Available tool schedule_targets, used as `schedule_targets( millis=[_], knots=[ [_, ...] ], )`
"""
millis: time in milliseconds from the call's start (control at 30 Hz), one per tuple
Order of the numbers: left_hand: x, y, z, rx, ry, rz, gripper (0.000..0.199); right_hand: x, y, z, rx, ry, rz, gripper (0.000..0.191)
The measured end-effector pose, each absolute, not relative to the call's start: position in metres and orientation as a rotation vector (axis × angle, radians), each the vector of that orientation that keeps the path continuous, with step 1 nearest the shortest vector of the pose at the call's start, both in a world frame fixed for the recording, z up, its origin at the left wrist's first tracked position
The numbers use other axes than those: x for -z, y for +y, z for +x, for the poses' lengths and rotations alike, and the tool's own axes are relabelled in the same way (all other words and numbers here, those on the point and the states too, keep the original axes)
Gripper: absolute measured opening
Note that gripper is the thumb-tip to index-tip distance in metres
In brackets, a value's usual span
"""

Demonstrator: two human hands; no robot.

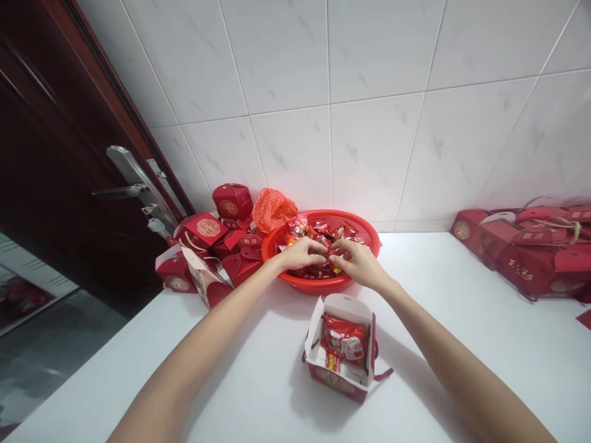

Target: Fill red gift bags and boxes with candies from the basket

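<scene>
In the head view, I am looking down at an open gift box (pixel 339 383), which is sitting on the white desk (pixel 249 375), near and just right of centre. A round gold emblem is decorating its near side. Inside, a red packet (pixel 345 339) is showing a cartoon figure and pale print too small for me to read; just nearer, a smaller packet (pixel 332 362) is carrying bold yellow letters turned sideways, which I am not reading with certainty. On the far left, stacked red boxes (pixel 209 229) are bearing gold medallions and small gold characters, apparently 歡喜. On the right, more red boxes (pixel 526 274) are displaying gold brush-style script that I am not managing to decipher.

Both my arms are slanting in from the near corners, converging over a red basket (pixel 318 287) of wrapped sweets (pixel 318 271) beyond the open box. My left grip (pixel 300 253) is pointing rightward, palm down, fingers loosely bent; my right grip (pixel 362 261) is facing it, fingers curling inward. Their fingertips are nearly meeting among the sweets. Both are looking partly closed, but I cannot tell whether either is pinching a sweet. An orange-red plastic bag (pixel 272 209) is lying by the basket's far left rim.
</scene>
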State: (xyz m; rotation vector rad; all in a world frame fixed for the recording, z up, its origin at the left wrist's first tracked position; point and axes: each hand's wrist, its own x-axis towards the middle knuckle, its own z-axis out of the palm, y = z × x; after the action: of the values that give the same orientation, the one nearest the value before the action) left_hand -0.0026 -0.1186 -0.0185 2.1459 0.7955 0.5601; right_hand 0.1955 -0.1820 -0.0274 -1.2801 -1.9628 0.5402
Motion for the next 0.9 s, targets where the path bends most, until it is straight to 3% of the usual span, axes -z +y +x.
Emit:
schedule_targets(
  millis=[200,300,400,567,800,900],
  knots=[
    [0.020,-0.118,-0.004,-0.537,0.815,2.097,0.023,0.030,-0.180,0.192,-0.528,-1.855,-1.251,0.008],
    [0.021,-0.117,-0.004,-0.533,0.851,2.083,0.021,0.028,-0.179,0.196,-0.803,-1.665,-1.101,0.002],
    [0.022,-0.116,-0.004,-0.478,0.900,2.078,0.021,0.017,-0.184,0.204,-1.107,-1.590,-0.855,0.012],
    [0.020,-0.116,-0.004,-0.351,0.859,2.181,0.019,-0.024,-0.214,0.225,-1.295,-1.911,-0.560,0.016],
    [0.019,-0.115,-0.003,-0.389,0.931,2.259,0.024,-0.056,-0.256,0.227,-1.180,-2.569,-0.617,0.019],
    [0.017,-0.118,-0.001,-0.566,0.981,2.255,0.023,-0.055,-0.262,0.221,-1.038,-2.766,-0.637,0.023]
  ],
)
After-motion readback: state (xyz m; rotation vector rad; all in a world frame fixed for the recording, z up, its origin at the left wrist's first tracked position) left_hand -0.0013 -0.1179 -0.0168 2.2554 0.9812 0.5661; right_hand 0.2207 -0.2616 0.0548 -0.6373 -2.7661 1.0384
